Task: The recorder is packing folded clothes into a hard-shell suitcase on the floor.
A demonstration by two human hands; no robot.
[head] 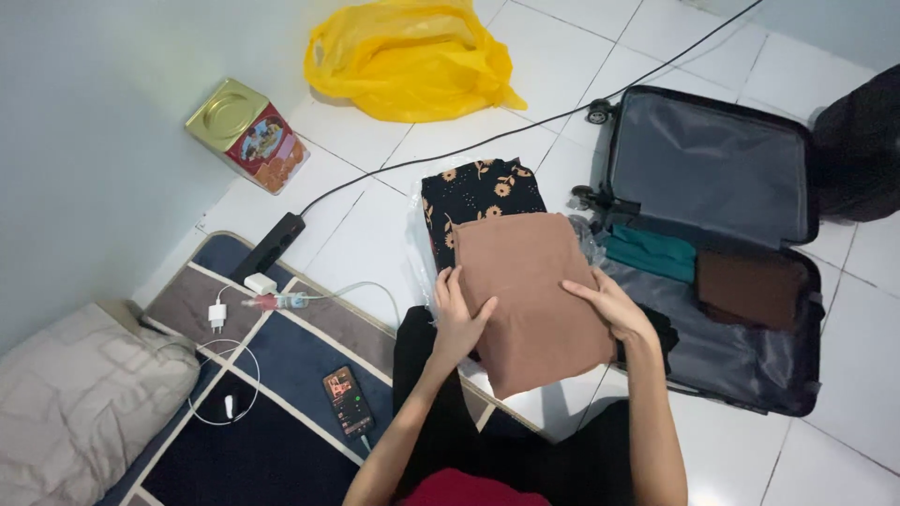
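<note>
Bare forearms; black trousers, seemingly, and a red top.

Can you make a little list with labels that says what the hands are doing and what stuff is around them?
left hand: flat on folded brown cloth
right hand: on the cloth's right edge
under cloth: black fabric with tan flowers
suitcase: open dark grey suitcase, holding teal and dark brown folded clothes
floor: yellow plastic bag, gold-lidded square tin

place: home bedroom | signs: pillow (84, 394), floor mat (281, 375), open suitcase (712, 169)
</note>
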